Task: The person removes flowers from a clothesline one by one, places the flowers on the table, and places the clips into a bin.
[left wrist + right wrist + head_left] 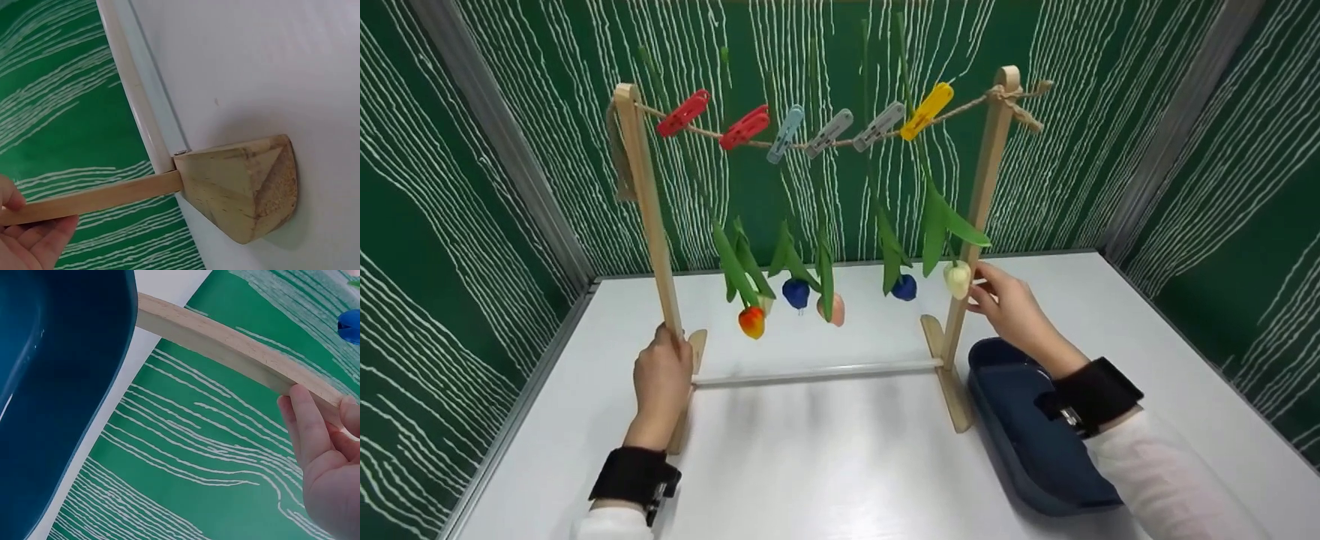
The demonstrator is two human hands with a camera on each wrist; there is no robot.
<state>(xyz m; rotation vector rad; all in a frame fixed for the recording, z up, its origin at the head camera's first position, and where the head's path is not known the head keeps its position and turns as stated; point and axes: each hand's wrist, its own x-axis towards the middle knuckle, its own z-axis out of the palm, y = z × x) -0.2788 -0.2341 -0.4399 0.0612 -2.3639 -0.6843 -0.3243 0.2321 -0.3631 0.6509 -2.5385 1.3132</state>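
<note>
A wooden rack stands on the table, with a rope strung between its two posts. My left hand [662, 373] grips the lower part of the left post [651, 206]; in the left wrist view, thumb and fingers [53, 239] are around the wood just above its foot [225, 185]. Higher up on the other side, my right hand [1014, 311] holds the right post [988, 172] between thumb and fingers, beside a white tulip [957, 279]. Clothespins, among them a yellow clothespin [927, 111] and a red clothespin [684, 112], fasten several tulips upside down along the rope [960, 111].
To the right of the rack sits a dark blue basin [1012, 420], close by its foot [947, 375]. A pale crossbar [817, 370] joins the posts low down. Green panels [840, 217] with white streaks enclose the white table [825, 465] at the back and sides.
</note>
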